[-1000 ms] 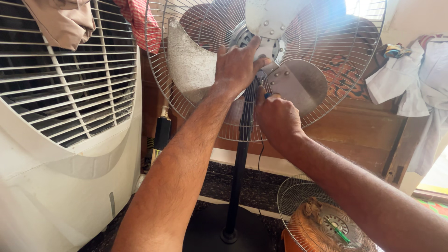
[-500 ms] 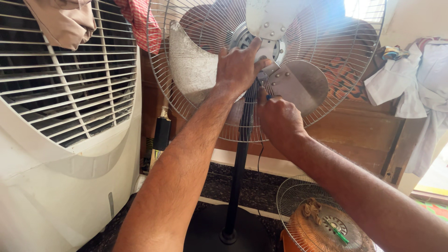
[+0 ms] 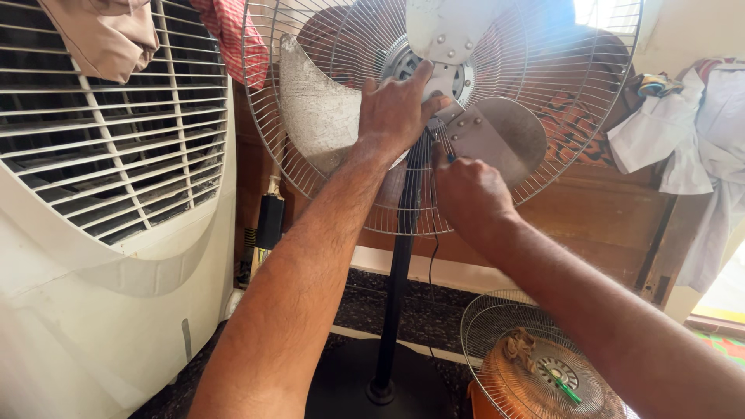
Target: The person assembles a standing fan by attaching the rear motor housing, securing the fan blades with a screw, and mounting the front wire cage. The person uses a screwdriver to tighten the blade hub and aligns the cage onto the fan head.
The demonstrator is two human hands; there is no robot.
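— Left hand (image 3: 397, 111)?
— Spread flat on fan hub (image 3: 445, 79), gripping nothing, inside rear guard (image 3: 326, 194).
— Right hand (image 3: 469, 194)?
— Just below hub, clenched around blue-handled tool (image 3: 451, 159), mostly hidden.

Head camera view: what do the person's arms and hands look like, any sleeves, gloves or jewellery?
Both forearms are bare and hairy, with no sleeves in view. The left hand and the right hand wear no gloves, and no rings, watch or wristband show.

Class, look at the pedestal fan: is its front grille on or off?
Off. The blades are bare, the left hand rests on the hub, and a detached wire grille lies on the floor.
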